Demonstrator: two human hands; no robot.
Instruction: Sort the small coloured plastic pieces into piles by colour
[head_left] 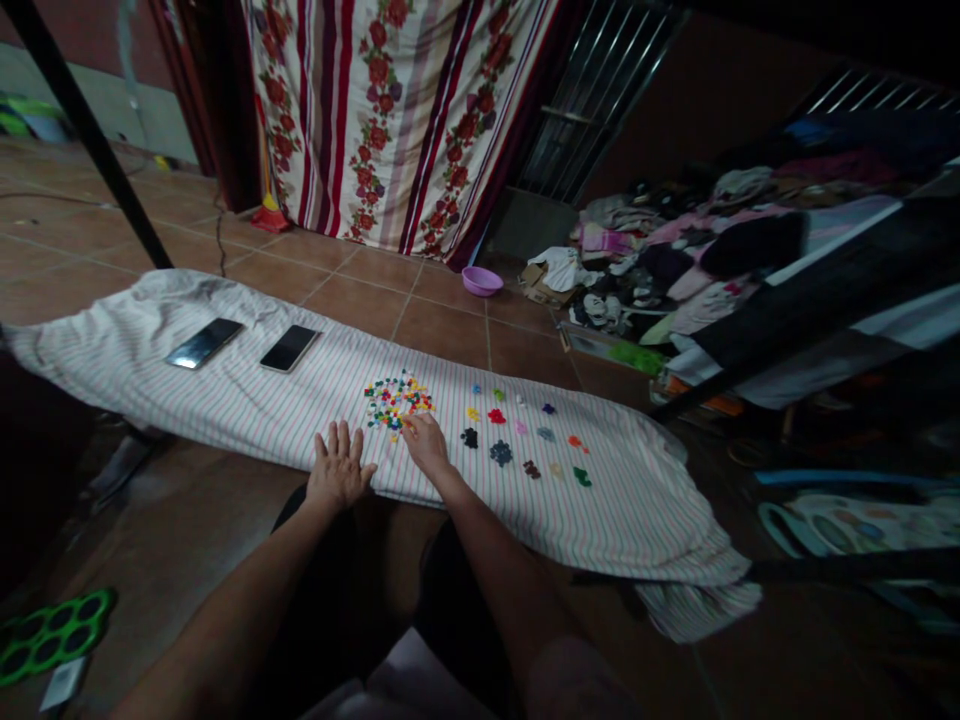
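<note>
A mixed heap of small, brightly coloured bead-like pieces lies on the striped cloth. My right hand reaches to the near right edge of this heap, its fingertips pinched together; whatever is between them is too small to make out. Flat on the cloth, left of the heap and near the front edge, rests my left hand, fingers spread and holding nothing. To the right, similar pieces sit in small groups by colour, among them a red group, a black group, a dark grey group and a green group.
The striped cloth covers a long, narrow surface before me. Two phones lie on its left part. Beyond it are a purple basin on the tiled floor, a floral curtain and a heap of clothes.
</note>
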